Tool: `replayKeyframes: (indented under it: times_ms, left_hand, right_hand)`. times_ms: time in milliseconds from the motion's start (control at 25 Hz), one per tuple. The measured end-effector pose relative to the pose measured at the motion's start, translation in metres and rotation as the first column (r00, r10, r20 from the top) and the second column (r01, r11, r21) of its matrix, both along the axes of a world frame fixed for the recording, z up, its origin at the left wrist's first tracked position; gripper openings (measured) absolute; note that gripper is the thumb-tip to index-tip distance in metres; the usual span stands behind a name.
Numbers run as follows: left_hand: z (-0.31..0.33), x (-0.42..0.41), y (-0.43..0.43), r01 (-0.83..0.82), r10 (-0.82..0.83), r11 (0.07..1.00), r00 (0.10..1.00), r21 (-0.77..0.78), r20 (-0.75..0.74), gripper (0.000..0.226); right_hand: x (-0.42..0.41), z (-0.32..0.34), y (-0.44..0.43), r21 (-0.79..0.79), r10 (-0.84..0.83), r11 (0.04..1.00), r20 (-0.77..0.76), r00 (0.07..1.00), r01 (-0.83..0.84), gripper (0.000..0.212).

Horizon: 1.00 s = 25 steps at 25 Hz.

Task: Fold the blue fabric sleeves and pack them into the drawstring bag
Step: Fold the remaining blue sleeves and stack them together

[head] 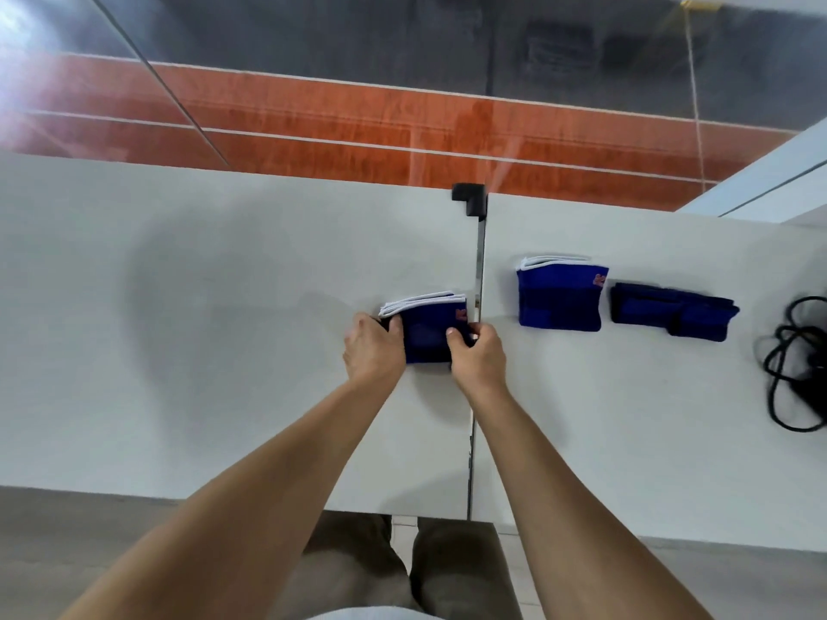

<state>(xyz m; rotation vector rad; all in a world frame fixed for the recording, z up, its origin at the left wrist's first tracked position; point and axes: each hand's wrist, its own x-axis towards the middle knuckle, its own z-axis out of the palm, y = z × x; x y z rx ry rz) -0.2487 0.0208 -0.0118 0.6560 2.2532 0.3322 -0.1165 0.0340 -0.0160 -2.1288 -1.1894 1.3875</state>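
Centrally, one folded blue fabric sleeve with white edging [429, 328] lies on the white worktop [179, 306], just left of the seam between two panels. The left grip [373, 351] is curled round its left edge, and the right grip [476, 351] pinches its right edge, thumb on top. Right of the seam and unheld: a second folded blue sleeve with white edging [559, 297], lying flat; near it, a darker navy folded fabric piece [671, 308]; at the far right edge, a black looped cord [796, 364], whose attachment cannot be told.
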Motion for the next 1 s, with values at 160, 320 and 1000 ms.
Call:
replayKeyframes:
  times_ms: [160,320,1000]
  left_hand:
    - [-0.001,0.008,-0.004,-0.034,0.027,0.999,0.973,0.026,0.229,0.041]
    - [0.01,0.035,-0.002,0.015,-0.095,0.968,0.945,0.25,0.312,0.031]
    - [0.026,0.159,0.084,0.207,-0.237,0.928,0.97,0.31,0.06,0.032]
  right_hand:
    - [0.021,0.006,-0.009,0.068,0.033,0.997,-0.059,0.998,-0.029,0.028]
    - [0.056,0.024,-0.011,0.154,-0.037,0.987,-0.067,0.997,0.047,0.024]
    - [0.193,0.021,0.089,0.265,0.09,0.959,0.058,0.994,-0.102,0.027]
